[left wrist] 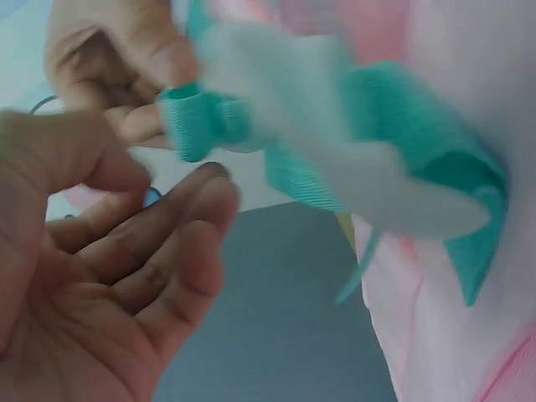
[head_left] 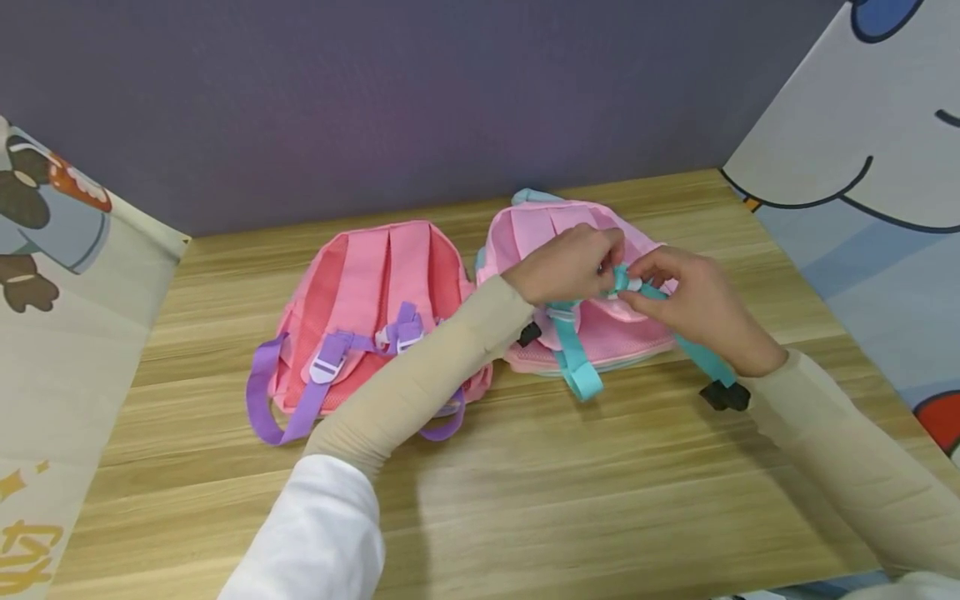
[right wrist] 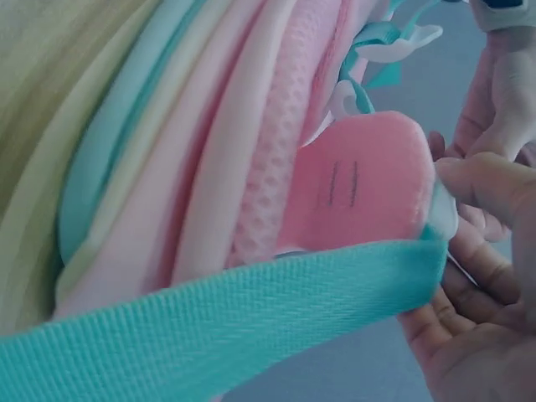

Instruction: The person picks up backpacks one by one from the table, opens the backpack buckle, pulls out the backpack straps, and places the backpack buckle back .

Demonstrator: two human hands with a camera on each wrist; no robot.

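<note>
A light pink backpack [head_left: 517, 229] lies with its shoulder straps up at the right of the table. My right hand [head_left: 697, 304] pinches its teal webbing strap [right wrist: 335, 301] beside a white slider buckle [right wrist: 445, 216], at the end of a pink padded strap [right wrist: 368, 180]. Just left of it, my left hand [head_left: 570, 262] is close to the same webbing; its fingers [left wrist: 180, 285] are loosely bent and hold nothing. A second white slider [left wrist: 402, 193] with teal webbing [left wrist: 402, 109] hangs near the left hand, blurred.
To the left lies a coral pink backpack [head_left: 360, 275] with purple straps [head_left: 262, 392], partly under my left forearm. Black buckle ends [head_left: 725, 396] hang at the teal strap's end. A dark panel [head_left: 375, 108] stands behind the wooden table [head_left: 562, 500]; printed panels [head_left: 847, 167] flank it.
</note>
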